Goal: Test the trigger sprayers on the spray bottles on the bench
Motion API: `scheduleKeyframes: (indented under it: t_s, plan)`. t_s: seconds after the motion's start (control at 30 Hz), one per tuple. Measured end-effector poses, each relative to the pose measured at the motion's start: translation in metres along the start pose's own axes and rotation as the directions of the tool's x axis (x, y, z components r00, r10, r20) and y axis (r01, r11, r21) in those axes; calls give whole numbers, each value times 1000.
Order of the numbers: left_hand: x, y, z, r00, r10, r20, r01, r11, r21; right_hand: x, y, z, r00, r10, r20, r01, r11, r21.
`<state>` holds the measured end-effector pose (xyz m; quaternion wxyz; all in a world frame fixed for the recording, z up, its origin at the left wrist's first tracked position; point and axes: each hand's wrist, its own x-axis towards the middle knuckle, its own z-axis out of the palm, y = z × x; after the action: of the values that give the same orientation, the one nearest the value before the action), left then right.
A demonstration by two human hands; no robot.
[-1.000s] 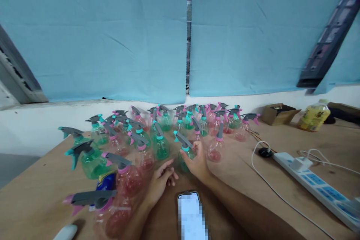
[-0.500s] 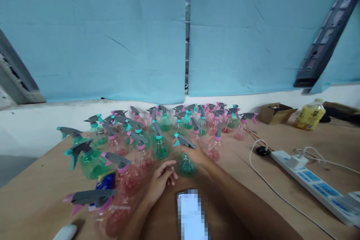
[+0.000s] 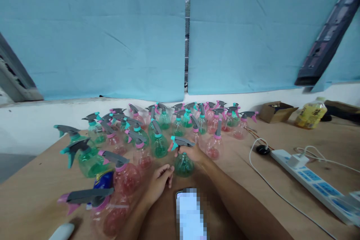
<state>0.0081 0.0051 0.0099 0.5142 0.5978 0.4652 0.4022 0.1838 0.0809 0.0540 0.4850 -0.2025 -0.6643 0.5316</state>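
My right hand (image 3: 193, 152) is wrapped round the neck and trigger of a green spray bottle (image 3: 184, 165) with a grey and turquoise head. That bottle stands upright on the wooden table, its nozzle turned to the left. Just left of it, my left hand (image 3: 161, 183) hovers with its fingers loosely curled in; I see nothing in them. A phone (image 3: 191, 213) lies below both hands, its screen blurred out. Close to my left forearm are a pink spray bottle (image 3: 127, 180) and another pink spray bottle (image 3: 112, 219) nearer to me.
Several more green and pink spray bottles (image 3: 159, 146) crowd the table toward the wall. Behind the near pink bottles lies a blue packet (image 3: 103, 180). On the right are a power strip (image 3: 312, 182) with white cables, a cardboard box (image 3: 277, 112) and a yellow-labelled bottle (image 3: 311, 114).
My right fingers have come round the front of the green bottle's trigger, and its head sits slightly further left. My left fingers, stretched out before, are now curled in.
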Motion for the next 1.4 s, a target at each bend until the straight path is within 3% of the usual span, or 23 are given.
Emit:
scheduleKeyframes:
  t_s: [0.37,0.63,0.83,1.03,1.27,1.4]
  plan:
    - [1,-2,-1,1000,7,-14,-7,1000,7,-1,-4,2,1000,-1,2,1,999,-41]
    - [0,-3,0,1000,6,9,-6,1000,2,-2,0,3,999,26,-47,-25,999,19]
    - [0,1,1,1000,26,5,-26,998,51,-3,-2,4,999,-48,-24,47,999,-20]
    - [-1,3,2,1000,21,17,-22,997,68,-2,-3,4,997,25,-68,-22,999,47]
    - [-1,0,1,999,21,27,-23,997,72,0,-3,5,999,-35,17,36,998,-59]
    - [-1,0,2,999,24,25,-27,994,102,0,-3,5,1000,-9,14,9,1000,-29]
